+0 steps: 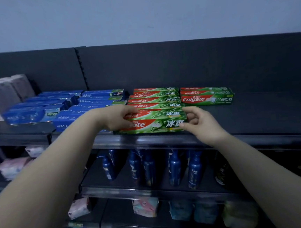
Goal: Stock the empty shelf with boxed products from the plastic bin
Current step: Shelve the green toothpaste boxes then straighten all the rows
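The wide dark metal shelf point(255, 115) holds long, flat cardboard boxes. A row of green and red boxes point(155, 97) runs from back to front, with blue boxes point(90, 104) on its left. The long green and red toothpaste box point(156, 124) lies at the shelf's front edge, smooth and shiny. The left hand point(117, 119) curls its fingers round the left end. The right hand point(199, 122) pinches the right end. The box reads "Colgate", partly covered, and "冰爽".

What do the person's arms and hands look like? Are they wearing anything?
The left forearm and right forearm are bare, no sleeves showing. The left hand and right hand have no gloves, and no watch, bracelet or ring can be seen.
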